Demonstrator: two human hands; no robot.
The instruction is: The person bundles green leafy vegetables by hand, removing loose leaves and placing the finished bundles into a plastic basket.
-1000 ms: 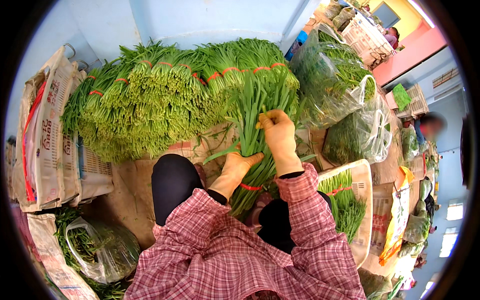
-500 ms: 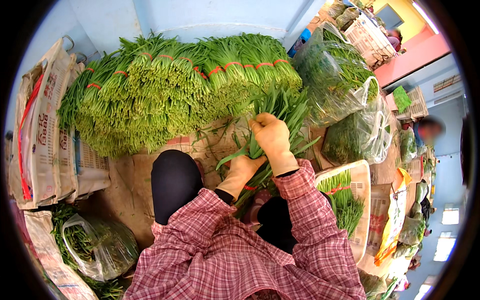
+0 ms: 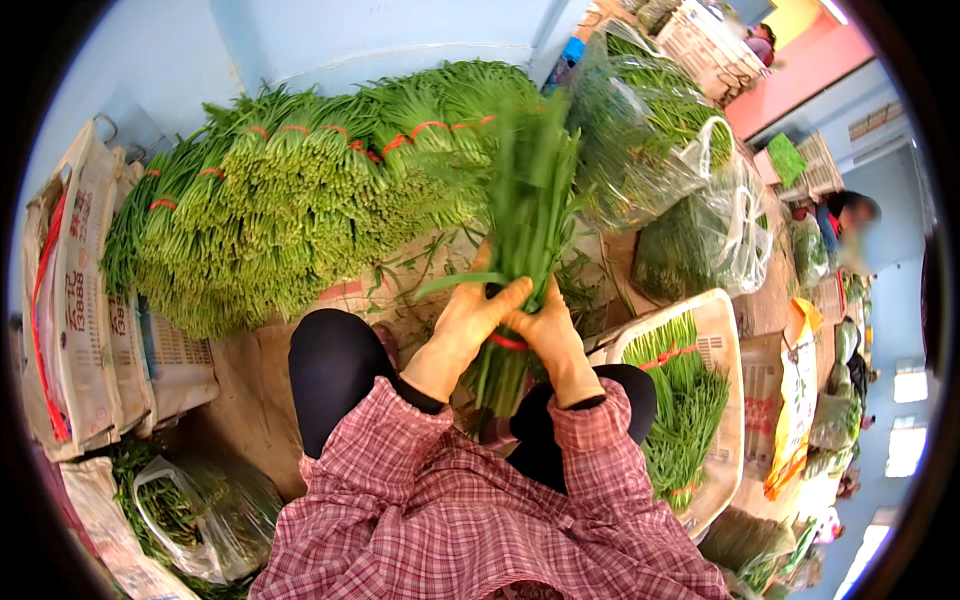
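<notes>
Upright between my knees stands a bunch of long green leafy stalks point(image 3: 530, 190), its leafy top blurred by motion. My left hand point(image 3: 462, 325), in a pale yellow glove, is wrapped round it from the left. From the other side my right hand point(image 3: 553, 340), gloved alike, grips the same bunch, and the thumbs nearly meet in front. A red band point(image 3: 508, 342) circles the stalks just below the hands. Beyond lies a big pile of similar bunches point(image 3: 290, 220), many tied with red bands, their cut ends toward me.
On my right a pale plastic crate point(image 3: 728, 350) holds banded green bunches point(image 3: 680, 400). Clear bags of greens point(image 3: 705, 245) stand behind it. Stacked crates point(image 3: 90, 290) and another bag of greens point(image 3: 225, 510) flank my left. A blue wall point(image 3: 370, 30) closes the far side.
My right hand has come down from the leaves to grip the bunch beside my left hand. The bunch has swung from slanted to upright, and the view has shifted slightly right.
</notes>
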